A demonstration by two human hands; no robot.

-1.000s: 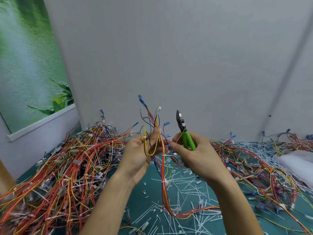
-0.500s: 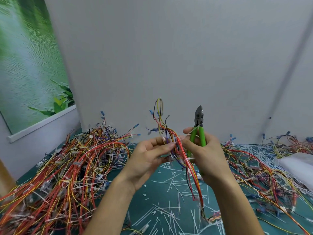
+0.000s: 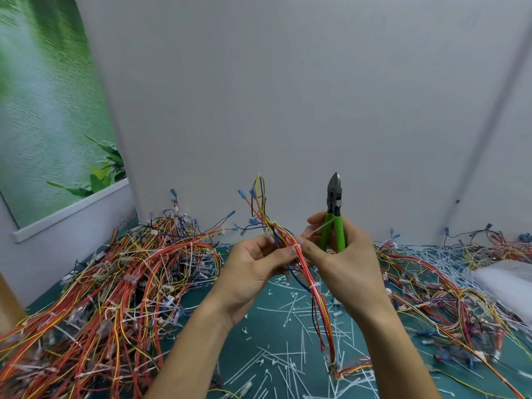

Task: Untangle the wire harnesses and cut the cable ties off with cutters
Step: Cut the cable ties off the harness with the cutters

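Note:
My left hand pinches a wire harness of red, orange and yellow wires, held up over the green table. Its top ends with blue terminals stick up above my fingers; the rest hangs down to the table. My right hand grips green-handled cutters, jaws shut and pointing up, and its thumb and forefinger also pinch the harness beside my left fingers. A white cable tie sticks out from the harness across the cutter handle. Another tie wraps the bundle lower down.
A big tangle of harnesses fills the table's left side. More harnesses lie at the right, beside a white plastic bag. Cut white cable ties litter the table between my arms. A grey wall stands close behind.
The harness has been turned and slid between my hands, with my right fingers now pinching it. The cutters moved right and stand more upright. The hanging part has lifted off the table.

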